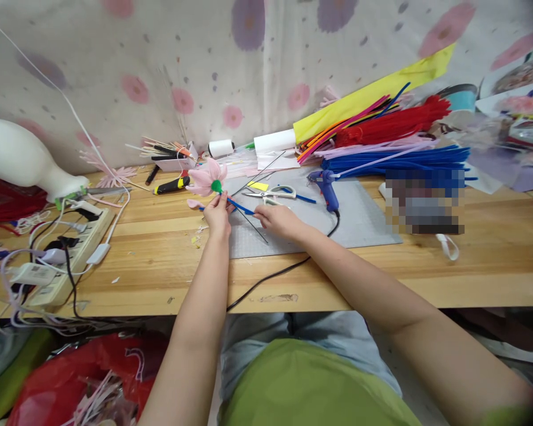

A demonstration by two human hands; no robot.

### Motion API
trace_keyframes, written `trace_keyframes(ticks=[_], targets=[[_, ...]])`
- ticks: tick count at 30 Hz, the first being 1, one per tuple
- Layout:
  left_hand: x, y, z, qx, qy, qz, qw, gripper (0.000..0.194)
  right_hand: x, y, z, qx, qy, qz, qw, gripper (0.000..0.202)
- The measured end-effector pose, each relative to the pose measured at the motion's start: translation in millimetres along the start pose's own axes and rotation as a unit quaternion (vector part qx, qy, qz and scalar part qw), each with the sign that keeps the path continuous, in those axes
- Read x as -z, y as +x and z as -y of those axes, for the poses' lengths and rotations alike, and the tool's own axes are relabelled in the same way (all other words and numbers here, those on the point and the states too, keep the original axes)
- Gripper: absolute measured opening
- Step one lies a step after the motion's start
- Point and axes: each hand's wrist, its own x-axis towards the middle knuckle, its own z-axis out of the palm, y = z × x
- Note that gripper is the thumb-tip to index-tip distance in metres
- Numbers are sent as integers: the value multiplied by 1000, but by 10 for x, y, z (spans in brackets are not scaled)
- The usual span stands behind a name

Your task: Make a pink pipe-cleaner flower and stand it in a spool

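Observation:
My left hand (pixel 217 214) pinches the stem of a pink flower (pixel 208 175) just below its green base (pixel 216 186). A blue pipe cleaner (pixel 240 206) stretches from that stem to my right hand (pixel 278 220), whose fingers are closed on its other end. Thin dark wires cross near the hands, above a grey cutting mat (pixel 359 228). On the mat, beyond my right hand, lie scissors with pale handles (pixel 288 192) and a small yellow piece (pixel 257 186). A single pink petal (pixel 194 203) shows beside my left hand.
A blue glue gun (pixel 326 188) stands on the mat, its black cord running to the table's front edge. Bundles of blue (pixel 395 160) and red pipe cleaners (pixel 395 123) lie behind. A power strip (pixel 77 257) with tangled cables and a yellow-black utility knife (pixel 172 185) are on the left.

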Motion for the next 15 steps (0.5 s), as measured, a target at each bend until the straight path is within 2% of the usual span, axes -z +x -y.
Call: trace_keyframes(ticks=[5,15], targets=[[8,32,5,-11,-12,-10,1000,10,11,-46,26,53,-56,31,997,33],[158,190,-101,-13,-62,-85,994,11,38,-151,49,137,-98,77,983,30]])
